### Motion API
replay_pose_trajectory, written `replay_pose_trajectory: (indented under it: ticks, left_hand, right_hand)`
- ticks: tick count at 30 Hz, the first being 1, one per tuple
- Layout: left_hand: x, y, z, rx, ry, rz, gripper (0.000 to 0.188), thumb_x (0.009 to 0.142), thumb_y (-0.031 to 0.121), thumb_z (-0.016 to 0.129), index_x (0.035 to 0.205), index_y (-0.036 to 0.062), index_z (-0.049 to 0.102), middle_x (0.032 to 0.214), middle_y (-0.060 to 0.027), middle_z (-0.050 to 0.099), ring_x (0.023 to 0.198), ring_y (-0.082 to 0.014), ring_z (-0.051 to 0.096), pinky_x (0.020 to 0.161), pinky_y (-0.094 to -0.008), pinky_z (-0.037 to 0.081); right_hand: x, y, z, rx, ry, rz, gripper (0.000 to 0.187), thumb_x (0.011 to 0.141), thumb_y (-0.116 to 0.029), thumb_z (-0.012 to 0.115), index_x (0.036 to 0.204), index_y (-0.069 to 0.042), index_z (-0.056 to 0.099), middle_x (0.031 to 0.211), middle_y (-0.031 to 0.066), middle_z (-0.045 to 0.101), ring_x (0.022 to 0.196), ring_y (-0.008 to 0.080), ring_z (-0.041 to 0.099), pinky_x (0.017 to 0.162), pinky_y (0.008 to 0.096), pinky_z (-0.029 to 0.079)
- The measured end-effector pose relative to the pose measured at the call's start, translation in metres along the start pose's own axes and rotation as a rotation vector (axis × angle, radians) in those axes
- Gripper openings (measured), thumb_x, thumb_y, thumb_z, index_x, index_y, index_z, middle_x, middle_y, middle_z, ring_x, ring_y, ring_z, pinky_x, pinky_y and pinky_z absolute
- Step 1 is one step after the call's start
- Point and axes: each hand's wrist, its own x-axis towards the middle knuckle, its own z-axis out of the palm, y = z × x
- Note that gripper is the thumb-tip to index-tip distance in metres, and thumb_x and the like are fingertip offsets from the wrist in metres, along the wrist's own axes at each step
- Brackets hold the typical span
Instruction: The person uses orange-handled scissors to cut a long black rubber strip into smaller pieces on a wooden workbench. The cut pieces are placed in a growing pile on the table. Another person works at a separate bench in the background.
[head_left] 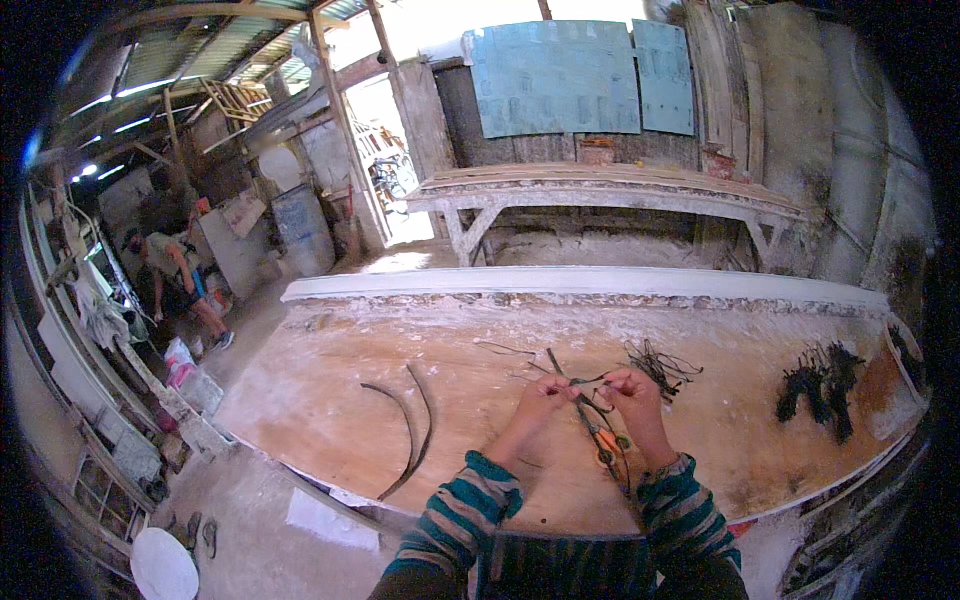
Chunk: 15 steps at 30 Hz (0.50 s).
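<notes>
I'm seeing teal-and-grey striped sleeves (470, 505), black strips (588, 417), a brown tabletop (320, 390) smudged white, a pale blue panel (555, 80).

A long, pale bench (610, 193) stood near the far wall, its legs braced at an angle, with one reddish pot (597, 151) on it toward the middle and another container (718, 164) toward its right end. Above it hung a wide, light-blue panel (555, 80) and, just beside that, a narrower blue panel (664, 80). Daylight glared through a doorway (405, 215) to the left. A blue drum (305, 230) stood left of the doorway, and farther left a person (178, 270) in shorts bent forward. A corrugated roof (215, 50) sloped overhead. On the floor at lower left lay a white disc (163, 565), dark footwear (209, 538) and a white sheet (333, 520).
</notes>
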Motion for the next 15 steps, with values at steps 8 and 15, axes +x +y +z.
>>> replay_pose_trajectory:
  ticks: [8,15]
  left_hand:
    - [-0.023,0.027,0.013,0.037,-0.569,0.001,0.013,0.080,0.015,0.063,0.081,0.0030,0.059,0.075,0.0029,0.057,0.074,-0.0067,0.051,0.070,-0.0215,0.041]
    - [-0.031,0.035,0.017,-0.017,-0.415,-0.033,0.014,0.080,0.016,0.063,0.078,0.0040,0.057,0.075,0.0019,0.057,0.072,-0.0061,0.050,0.068,-0.0211,0.041]
  right_hand:
    - [0.006,0.012,-0.001,-0.375,0.343,-0.200,0.030,0.071,0.011,0.053,0.095,-0.006,0.051,0.061,-0.0029,0.040,0.054,0.0061,0.038,0.050,0.0210,0.034]
    - [0.005,-0.003,-0.009,-0.048,0.211,-0.051,0.027,0.073,0.011,0.052,0.095,-0.004,0.058,0.071,-0.0029,0.047,0.060,0.0071,0.045,0.055,0.0198,0.040]
